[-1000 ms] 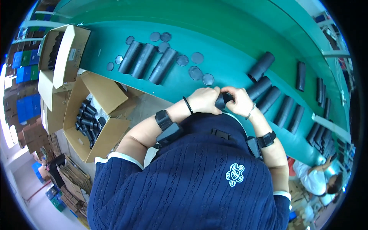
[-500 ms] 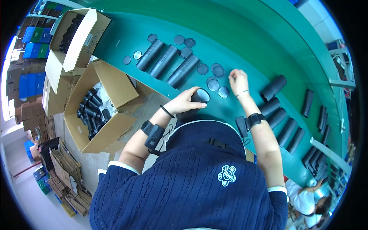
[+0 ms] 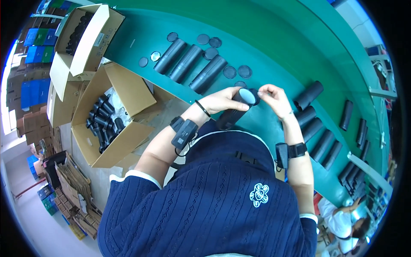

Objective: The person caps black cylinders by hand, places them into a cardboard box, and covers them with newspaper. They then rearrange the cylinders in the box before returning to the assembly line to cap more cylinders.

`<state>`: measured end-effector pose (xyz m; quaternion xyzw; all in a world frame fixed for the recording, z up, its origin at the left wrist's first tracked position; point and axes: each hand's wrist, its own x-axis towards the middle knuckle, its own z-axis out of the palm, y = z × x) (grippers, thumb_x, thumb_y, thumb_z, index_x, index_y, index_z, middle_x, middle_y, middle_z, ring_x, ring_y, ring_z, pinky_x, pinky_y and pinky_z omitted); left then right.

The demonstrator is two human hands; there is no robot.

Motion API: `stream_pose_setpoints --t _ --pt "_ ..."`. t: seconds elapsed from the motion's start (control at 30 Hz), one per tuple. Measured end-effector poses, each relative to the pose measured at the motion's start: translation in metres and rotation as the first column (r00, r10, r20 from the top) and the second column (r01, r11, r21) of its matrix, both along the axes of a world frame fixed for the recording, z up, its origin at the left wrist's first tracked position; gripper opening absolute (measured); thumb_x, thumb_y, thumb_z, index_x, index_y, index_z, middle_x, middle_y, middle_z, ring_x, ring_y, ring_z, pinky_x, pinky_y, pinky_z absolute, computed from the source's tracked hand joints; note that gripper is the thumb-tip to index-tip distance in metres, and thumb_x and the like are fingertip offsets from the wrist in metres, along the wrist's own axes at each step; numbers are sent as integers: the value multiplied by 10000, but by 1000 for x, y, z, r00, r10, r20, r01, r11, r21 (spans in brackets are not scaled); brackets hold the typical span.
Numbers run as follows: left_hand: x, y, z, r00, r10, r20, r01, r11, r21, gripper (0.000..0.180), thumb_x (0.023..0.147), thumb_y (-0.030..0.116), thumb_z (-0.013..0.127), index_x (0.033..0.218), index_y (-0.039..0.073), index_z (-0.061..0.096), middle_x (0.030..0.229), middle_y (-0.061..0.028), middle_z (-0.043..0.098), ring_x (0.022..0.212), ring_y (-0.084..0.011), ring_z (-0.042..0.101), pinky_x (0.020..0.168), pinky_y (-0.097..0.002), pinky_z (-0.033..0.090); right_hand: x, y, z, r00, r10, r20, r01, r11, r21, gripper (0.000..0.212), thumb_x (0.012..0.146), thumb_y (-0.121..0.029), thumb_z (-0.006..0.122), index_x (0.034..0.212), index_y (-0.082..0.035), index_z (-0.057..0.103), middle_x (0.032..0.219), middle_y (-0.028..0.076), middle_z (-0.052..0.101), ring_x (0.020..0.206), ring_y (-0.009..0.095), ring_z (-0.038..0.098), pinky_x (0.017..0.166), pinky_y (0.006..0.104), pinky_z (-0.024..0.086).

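My left hand [image 3: 223,102] is wrapped round a black tube [image 3: 230,119], whose open end shows a pale inside and tilts up to the right. Pinched in the fingers of my right hand [image 3: 274,100] is a black round cap [image 3: 255,97], close beside the tube's open end; whether they touch I cannot tell. Beyond my left hand, three more black tubes [image 3: 208,74] lie side by side on the green table [image 3: 141,32]. Several loose round caps [image 3: 244,71] are scattered around them, and one shiny cap [image 3: 155,56] lies toward the left.
More black tubes [image 3: 322,144] lie in a row to the right of my right forearm. Left of the table stands an open carton [image 3: 132,96] with black parts, and behind it another carton [image 3: 105,40]. A co-worker [image 3: 338,220] is at the lower right.
My left hand has moved right with the tube. My right hand has come in toward the tube's open end, a cap now visible in its fingers.
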<state>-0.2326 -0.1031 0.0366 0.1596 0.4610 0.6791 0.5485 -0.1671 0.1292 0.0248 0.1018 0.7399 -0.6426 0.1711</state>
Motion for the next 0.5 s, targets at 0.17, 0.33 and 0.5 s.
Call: stream_pose_setpoints --t 0.17,0.33,0.5 --pt "4 40 12 995 -90 49 87 994 68 545 804 89 707 1287 26 463 1164 -37 568 1078 -115 521 944 -284 416 48 8 23 986 -124 -111 47 847 -529 753 739 -257 782 1358 -18 425 1380 108 452 1288 222 409 1084 344 291" --pt "24 67 8 972 -194 -130 207 974 91 754 733 159 792 1352 35 379 1257 -86 497 1144 -164 478 972 -308 398 80 26 20 921 -340 -191 183 810 -558 693 748 -201 772 1333 -19 448 1284 113 520 1235 219 461 1039 342 351" --pt "49 88 -7 803 -158 -575 145 987 -68 718 715 250 810 1258 19 401 1184 -121 491 1132 -201 478 943 -342 407 111 42 56 935 -215 -284 216 976 -28 573 743 -74 740 1276 -24 535 1209 80 523 1107 179 519 898 304 453"
